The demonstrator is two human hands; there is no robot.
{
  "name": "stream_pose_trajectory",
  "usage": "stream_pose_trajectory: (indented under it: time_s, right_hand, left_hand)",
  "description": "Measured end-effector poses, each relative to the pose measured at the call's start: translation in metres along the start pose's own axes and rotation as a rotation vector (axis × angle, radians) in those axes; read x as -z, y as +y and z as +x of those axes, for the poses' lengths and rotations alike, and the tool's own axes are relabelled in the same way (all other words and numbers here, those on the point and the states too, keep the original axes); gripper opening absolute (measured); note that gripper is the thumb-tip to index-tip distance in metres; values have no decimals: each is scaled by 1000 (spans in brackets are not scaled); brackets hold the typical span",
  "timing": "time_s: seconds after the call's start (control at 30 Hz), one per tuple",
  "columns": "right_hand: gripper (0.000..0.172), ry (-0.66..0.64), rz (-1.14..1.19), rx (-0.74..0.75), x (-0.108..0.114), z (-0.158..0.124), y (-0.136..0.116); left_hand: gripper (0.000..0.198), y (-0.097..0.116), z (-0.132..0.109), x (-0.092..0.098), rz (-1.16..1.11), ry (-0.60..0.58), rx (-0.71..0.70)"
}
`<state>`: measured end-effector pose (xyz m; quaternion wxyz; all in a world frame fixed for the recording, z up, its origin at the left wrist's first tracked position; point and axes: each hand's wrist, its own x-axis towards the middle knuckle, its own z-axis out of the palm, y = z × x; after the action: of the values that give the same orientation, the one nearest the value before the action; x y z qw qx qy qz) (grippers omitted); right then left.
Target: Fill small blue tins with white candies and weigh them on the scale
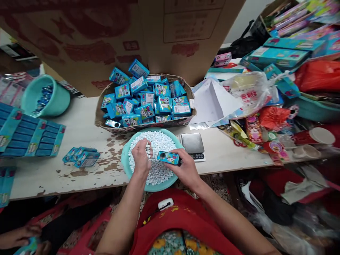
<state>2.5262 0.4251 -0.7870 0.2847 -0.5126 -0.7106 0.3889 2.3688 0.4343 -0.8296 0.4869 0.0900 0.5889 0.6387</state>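
Worn white tabletop [83, 113] spreads before me, a cardboard tray [98, 118] of blue packs [146, 98] towards its back. Over a turquoise basin [125, 157] of white pellets [162, 139], my left hand [140, 156] closes around some pellets; my right hand [188, 168] grips a blue tin [168, 157].

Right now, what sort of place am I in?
Probably a small packing workshop: a basin of white pellets, a carton heaped with blue boxes, and a digital scale share one table.
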Motion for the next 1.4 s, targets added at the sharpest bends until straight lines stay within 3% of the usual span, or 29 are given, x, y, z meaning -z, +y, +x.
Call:
stream_pose_trajectory:
  time_s: [0.1, 0.23, 0.5, 0.9, 1.13, 1.4]
  right_hand:
    - [26, -57, -47, 61, -17, 5, -11]
    - [28, -77, -70, 113, -29, 10, -22]
    - [27, -54, -36, 120, -30, 19, -28]
    - [30, -33, 43, 65, -30, 26, -24]
    - [30, -14, 84, 55, -32, 24, -24]
    - [29, 15, 43, 74, -35, 23, -33]
  left_hand:
    - [23, 30, -17, -6, -264, -81, -23]
    - [30, 44, -22, -7, -311, -38, -135]
    - [32, 48, -18, -10, -230, -2, -165]
    - [27, 47, -12, -17, -138, -73, -232]
    - [28, 50, -10, -16, -159, -89, -151]
    - [25, 46, -13, -13, -121, -94, -255]
